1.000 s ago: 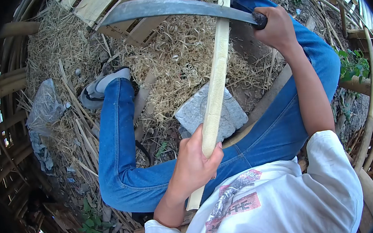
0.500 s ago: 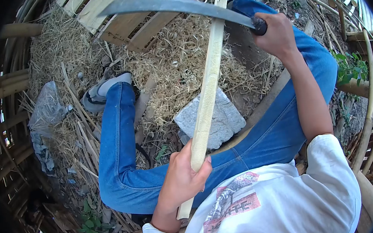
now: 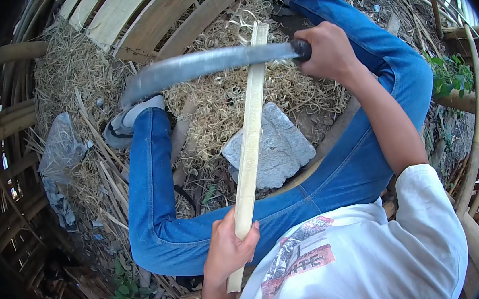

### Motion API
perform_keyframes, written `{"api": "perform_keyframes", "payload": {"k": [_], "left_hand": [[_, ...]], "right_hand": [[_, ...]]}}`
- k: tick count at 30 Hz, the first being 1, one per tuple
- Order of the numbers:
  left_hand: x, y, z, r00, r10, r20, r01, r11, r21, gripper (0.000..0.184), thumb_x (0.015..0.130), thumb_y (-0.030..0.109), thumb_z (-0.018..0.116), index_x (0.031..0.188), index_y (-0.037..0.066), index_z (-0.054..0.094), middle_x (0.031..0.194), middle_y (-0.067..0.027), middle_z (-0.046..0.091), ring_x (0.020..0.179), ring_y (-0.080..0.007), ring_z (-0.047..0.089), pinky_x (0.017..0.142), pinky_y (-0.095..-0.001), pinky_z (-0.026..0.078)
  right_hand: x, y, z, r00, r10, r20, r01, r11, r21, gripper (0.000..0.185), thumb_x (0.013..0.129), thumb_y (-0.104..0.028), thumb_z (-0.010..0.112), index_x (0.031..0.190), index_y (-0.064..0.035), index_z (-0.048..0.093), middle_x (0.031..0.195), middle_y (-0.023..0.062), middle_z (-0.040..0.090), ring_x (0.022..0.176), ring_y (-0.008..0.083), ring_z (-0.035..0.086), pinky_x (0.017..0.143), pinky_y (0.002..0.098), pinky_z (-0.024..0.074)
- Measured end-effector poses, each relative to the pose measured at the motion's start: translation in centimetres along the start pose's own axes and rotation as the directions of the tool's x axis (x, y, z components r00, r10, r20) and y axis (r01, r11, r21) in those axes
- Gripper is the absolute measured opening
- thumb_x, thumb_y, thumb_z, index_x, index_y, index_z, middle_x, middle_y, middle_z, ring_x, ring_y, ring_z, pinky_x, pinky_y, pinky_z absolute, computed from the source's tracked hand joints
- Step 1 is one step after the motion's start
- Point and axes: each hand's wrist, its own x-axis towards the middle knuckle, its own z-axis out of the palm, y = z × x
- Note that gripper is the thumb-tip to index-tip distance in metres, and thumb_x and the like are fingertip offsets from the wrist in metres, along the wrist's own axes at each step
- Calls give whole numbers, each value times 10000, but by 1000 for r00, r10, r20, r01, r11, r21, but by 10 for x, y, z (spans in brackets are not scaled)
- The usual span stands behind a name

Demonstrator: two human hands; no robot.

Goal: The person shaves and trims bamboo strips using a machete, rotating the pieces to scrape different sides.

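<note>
My left hand (image 3: 229, 247) is closed round the lower part of a pale strip of split bamboo or wood (image 3: 247, 131), which slants up and away from me. In my right hand (image 3: 329, 53) is the dark handle of a long curved knife (image 3: 202, 65), its blade pointing left and somewhat blurred. The blade crosses the strip near its far end; whether it touches I cannot tell. Thin curled shavings (image 3: 244, 22) hang at that far tip. Under the middle of the strip, between my legs, lies a rough grey stone block (image 3: 279, 145).
Shavings (image 3: 207, 118) cover the ground around the stone. Wooden slats (image 3: 163, 18) stand at the far side. A clear plastic bag (image 3: 63, 140) lies at the left. Bamboo poles (image 3: 476, 121) edge the right, and my bent legs (image 3: 154, 186) flank the work.
My right hand and the knife have moved down and left, nearer to me. The strip's far end has dropped lower and left, and more curled shavings show at its tip.
</note>
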Motion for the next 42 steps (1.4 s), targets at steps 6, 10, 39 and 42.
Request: {"api": "perform_keyframes", "payload": {"k": [6,10,39,42], "left_hand": [[-7,-13,1,1000,5,5,-4,998,-61,250,916,-13,650,1146,-74,575,595,1,581,421,-87,559,353,-265,412],[-7,-13,0,1000,-26,3,26,992,-125,169,914,-28,651,1056,-57,563,612,2,563,422,-80,541,348,-262,399],[56,62,14,989,122,-88,-145,929,-341,169,923,-54,617,926,25,467,639,-13,517,382,-65,471,312,-241,366],[60,58,14,988,133,-84,-154,925,-348,167,921,-60,611,933,22,466,643,-11,515,385,-61,466,312,-239,358]], "right_hand": [[-3,-3,-10,999,16,-32,-15,1000,20,219,613,-203,712,813,-118,742,665,147,665,714,363,687,692,474,561],[-10,-25,-4,993,-106,53,100,990,100,126,597,-172,688,699,-104,663,642,140,649,676,375,670,671,494,541],[-21,-57,-26,991,-68,114,25,940,340,142,569,-128,685,698,-75,661,619,154,629,669,396,652,655,492,527],[-22,-54,-23,993,-76,95,45,954,296,163,551,-142,701,692,-78,649,618,146,628,662,391,650,650,491,523]]}}
